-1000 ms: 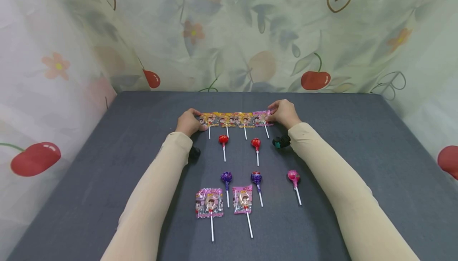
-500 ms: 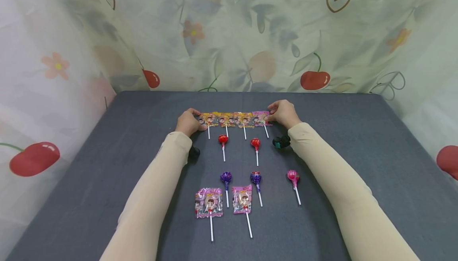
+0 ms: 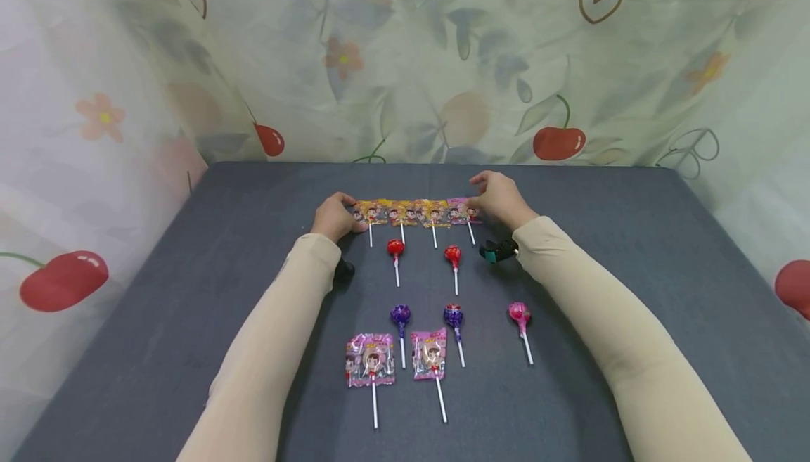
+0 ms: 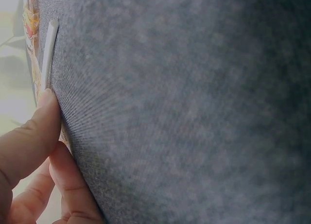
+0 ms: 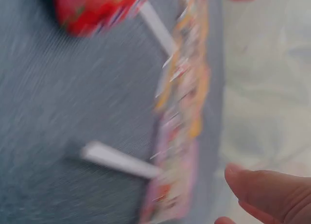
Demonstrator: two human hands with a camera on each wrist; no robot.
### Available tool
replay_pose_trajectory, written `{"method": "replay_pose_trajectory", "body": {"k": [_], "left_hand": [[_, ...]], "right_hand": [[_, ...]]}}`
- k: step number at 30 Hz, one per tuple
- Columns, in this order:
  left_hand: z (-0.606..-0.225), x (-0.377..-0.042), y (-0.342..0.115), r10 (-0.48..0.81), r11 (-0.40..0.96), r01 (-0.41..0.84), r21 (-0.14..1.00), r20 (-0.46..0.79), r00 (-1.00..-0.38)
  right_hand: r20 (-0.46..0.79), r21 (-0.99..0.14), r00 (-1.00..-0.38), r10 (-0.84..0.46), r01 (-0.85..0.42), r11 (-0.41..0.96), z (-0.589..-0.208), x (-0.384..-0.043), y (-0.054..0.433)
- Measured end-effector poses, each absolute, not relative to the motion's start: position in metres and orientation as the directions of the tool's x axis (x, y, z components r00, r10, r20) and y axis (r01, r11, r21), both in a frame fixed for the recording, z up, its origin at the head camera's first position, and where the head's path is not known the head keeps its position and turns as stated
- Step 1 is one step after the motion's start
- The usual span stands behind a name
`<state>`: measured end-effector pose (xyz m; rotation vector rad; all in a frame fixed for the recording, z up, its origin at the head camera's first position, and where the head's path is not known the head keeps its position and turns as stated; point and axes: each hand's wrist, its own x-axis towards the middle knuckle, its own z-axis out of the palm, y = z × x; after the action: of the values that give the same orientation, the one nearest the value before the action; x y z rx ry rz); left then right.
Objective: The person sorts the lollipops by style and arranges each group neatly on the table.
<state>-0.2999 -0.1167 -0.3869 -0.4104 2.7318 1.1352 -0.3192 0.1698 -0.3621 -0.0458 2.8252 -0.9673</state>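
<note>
Along the far part of the table runs a row of flat wrapped lollipops, orange ones and a pink one (image 3: pixel 458 209) at the right end. My left hand (image 3: pixel 334 218) pinches the edge of the leftmost orange-wrapped lollipop (image 3: pixel 373 212) between thumb and finger; the left wrist view shows its white stick (image 4: pixel 49 51) beside the thumb. At the other end my right hand (image 3: pixel 501 198) is beside the pink wrapper. In the right wrist view the thumb (image 5: pixel 269 190) stands apart from that wrapper, with nothing held.
Two red round lollipops (image 3: pixel 395 247) lie just in front of the row. Nearer are two purple ones (image 3: pixel 401 315), a pink round one (image 3: pixel 519 312) and two pink-wrapped flat ones (image 3: pixel 370 360). A patterned curtain (image 3: pixel 418 61) hangs behind the grey table (image 3: pixel 253 251).
My right hand has let go of the pink-wrapped lollipop and lifted slightly away from it. The left hand and the row of lollipops look unmoved.
</note>
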Motion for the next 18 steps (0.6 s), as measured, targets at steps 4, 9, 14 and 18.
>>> {"method": "replay_pose_trajectory", "body": {"k": [4,9,14,18], "left_hand": [[-0.385,-0.299,-0.116,-0.198,0.671,-0.315,0.671,-0.247,-0.949],[-0.384,-0.298,-0.116,-0.195,0.67,-0.317,0.671,-0.252,-0.948],[-0.384,-0.299,-0.116,-0.195,0.668,-0.32,0.672,-0.257,-0.947],[-0.385,-0.299,-0.115,-0.199,0.672,-0.318,0.668,-0.252,-0.947]], "right_hand": [[-0.096,-0.64,-0.984,-0.15,-0.054,0.766,-0.342,-0.308,0.16],[-0.046,-0.713,-0.96,-0.278,-0.163,0.682,-0.316,-0.282,0.148],[0.006,-0.777,-0.938,-0.348,-0.223,0.588,-0.294,-0.253,0.141],[0.068,-0.789,-0.904,-0.423,-0.308,0.531,-0.288,-0.228,0.137]]}}
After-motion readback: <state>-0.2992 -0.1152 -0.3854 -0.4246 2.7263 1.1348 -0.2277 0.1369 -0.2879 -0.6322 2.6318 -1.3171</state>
